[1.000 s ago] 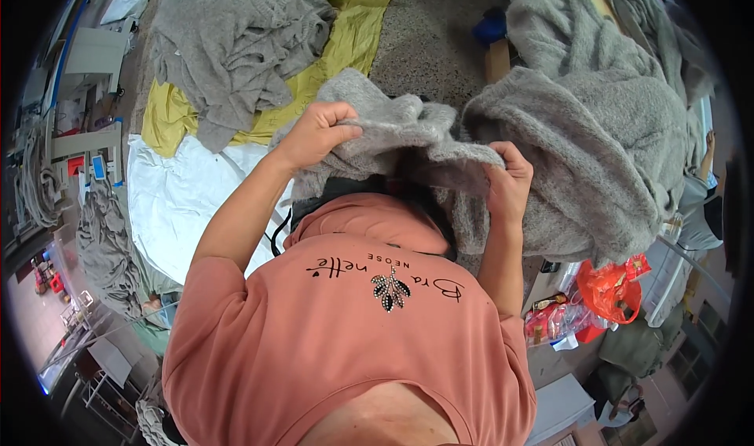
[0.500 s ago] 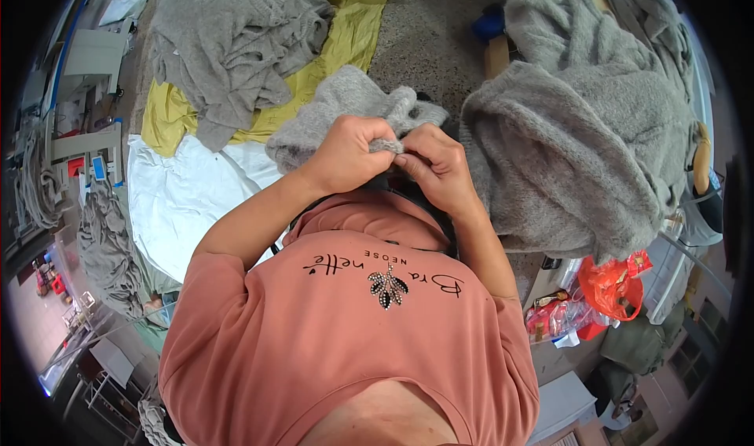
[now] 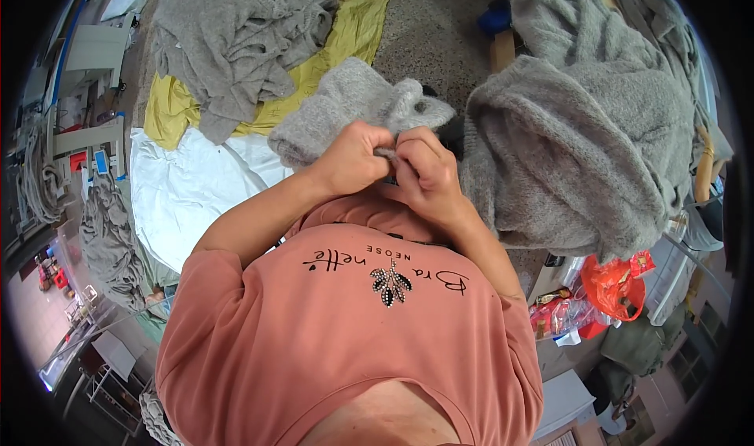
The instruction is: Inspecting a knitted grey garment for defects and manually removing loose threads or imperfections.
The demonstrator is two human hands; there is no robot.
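A fuzzy grey knit garment (image 3: 338, 100) lies bunched over my lap, and both hands grip one edge of it. My left hand (image 3: 353, 155) is closed, with a bit of the knit showing below its thumb. Right beside it, my right hand (image 3: 426, 171) is closed too, its fingers curled against the same edge, knuckles nearly touching the left. Whether anything small sits between the fingertips is hidden. The garment's far part folds into a loop just beyond my hands.
A heap of grey knits (image 3: 243, 45) rests on yellow sheeting (image 3: 361, 30) at the far left, beside a white sheet (image 3: 196, 187). To my right, more grey knitwear (image 3: 581, 148) is piled high. A red plastic bag (image 3: 613, 289) hangs below it. Speckled floor (image 3: 432, 38) shows ahead.
My right hand has turned and curled its fingers in more tightly, drawing closer to my left hand. Both still hold the garment's edge.
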